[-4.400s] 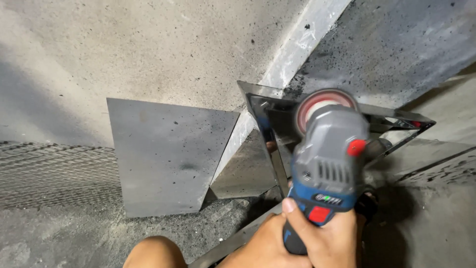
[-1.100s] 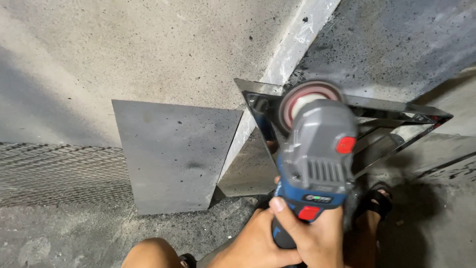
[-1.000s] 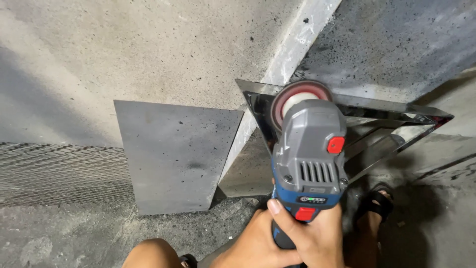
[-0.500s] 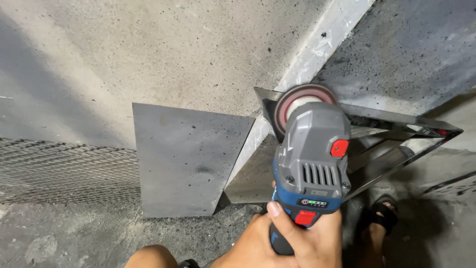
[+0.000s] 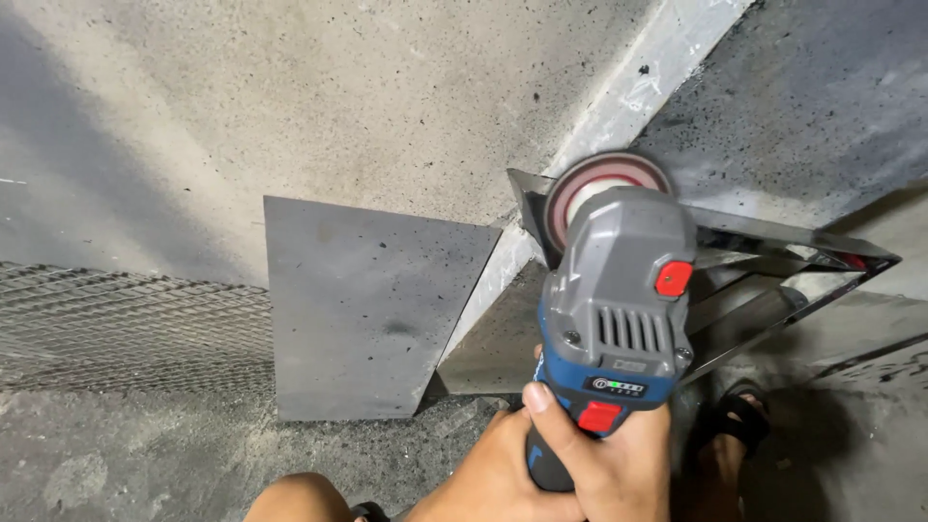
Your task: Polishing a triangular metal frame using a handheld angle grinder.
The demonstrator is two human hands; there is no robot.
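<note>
1 head-worn view looks steeply down, close above the grinder (image 5: 619, 319)

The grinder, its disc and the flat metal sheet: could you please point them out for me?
grinder (image 5: 623, 309), head view, on its grey housing.
disc (image 5: 565, 203), head view, on its reddish face.
metal sheet (image 5: 358, 309), head view, on its flat middle.

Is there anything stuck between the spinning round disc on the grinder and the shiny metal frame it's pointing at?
No, nothing visible stands between them. The disc sits right at the top corner of the metal frame, though contact can't be confirmed. Both hands, the right hand and the left hand, grip the grinder at its back end.
</note>
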